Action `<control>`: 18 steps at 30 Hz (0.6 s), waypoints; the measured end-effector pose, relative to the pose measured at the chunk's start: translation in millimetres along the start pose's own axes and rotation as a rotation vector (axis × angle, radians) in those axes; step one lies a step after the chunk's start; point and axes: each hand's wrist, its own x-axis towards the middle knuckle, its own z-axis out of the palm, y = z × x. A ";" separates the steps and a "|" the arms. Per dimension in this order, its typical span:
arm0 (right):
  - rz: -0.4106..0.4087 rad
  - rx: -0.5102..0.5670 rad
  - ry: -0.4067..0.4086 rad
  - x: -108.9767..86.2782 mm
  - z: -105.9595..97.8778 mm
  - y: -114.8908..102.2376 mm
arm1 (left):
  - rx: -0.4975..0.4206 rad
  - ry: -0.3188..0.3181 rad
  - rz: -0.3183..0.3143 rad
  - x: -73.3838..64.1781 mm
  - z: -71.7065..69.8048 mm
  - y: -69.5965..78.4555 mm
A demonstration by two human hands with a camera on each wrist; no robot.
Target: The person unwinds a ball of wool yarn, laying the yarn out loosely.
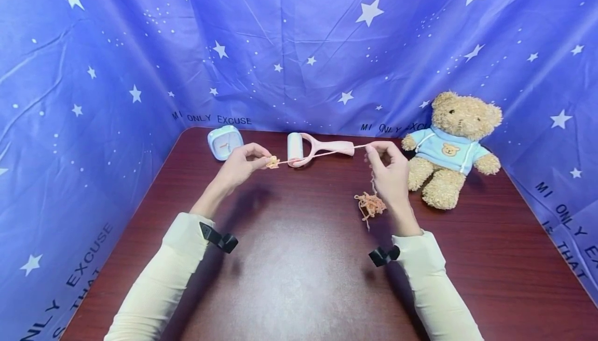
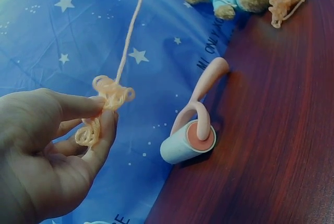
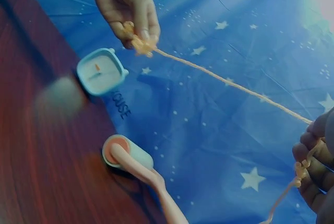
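My left hand (image 1: 238, 167) pinches a small looped bunch of peach yarn (image 2: 112, 96) between thumb and fingers. From it a single yarn strand (image 3: 229, 81) runs straight and taut across to my right hand (image 1: 392, 169). The right thumb and fingertips grip that strand, and more yarn trails down from them. Below the right hand hangs a loose, curly yarn tangle (image 1: 370, 205). Both hands are raised over the table's far half, well apart. In the right wrist view, only part of the right hand's fingers shows at the edge.
Behind the strand lies a lint roller (image 1: 295, 149) with a pink handle. A light blue clock (image 1: 225, 142) stands beyond my left hand. At the right sits a teddy bear (image 1: 450, 149) in a blue hoodie. Blue star-printed cloth (image 1: 289, 29) surrounds the brown table (image 1: 289, 278).
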 end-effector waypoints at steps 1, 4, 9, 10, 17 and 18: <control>0.006 0.019 0.013 0.8 -3.1 0.2 | 0.003 0.000 0.000 -0.1 0.1 0.0; 0.017 0.060 0.059 3.2 -12.7 1.6 | 0.021 0.005 0.000 -0.3 0.1 -1.0; 0.002 0.090 0.151 9.7 -30.6 11.8 | 0.029 0.008 -0.009 -1.3 -0.3 -1.8; 0.000 0.100 0.165 10.7 -34.1 13.7 | 0.026 0.007 -0.010 -1.4 -0.7 -1.9; 0.026 0.151 0.263 17.6 -58.5 35.0 | -0.008 0.000 -0.010 -0.3 -3.1 -3.4; 0.029 0.160 0.278 17.8 -61.0 34.5 | -0.005 0.001 -0.011 0.1 -3.3 -3.7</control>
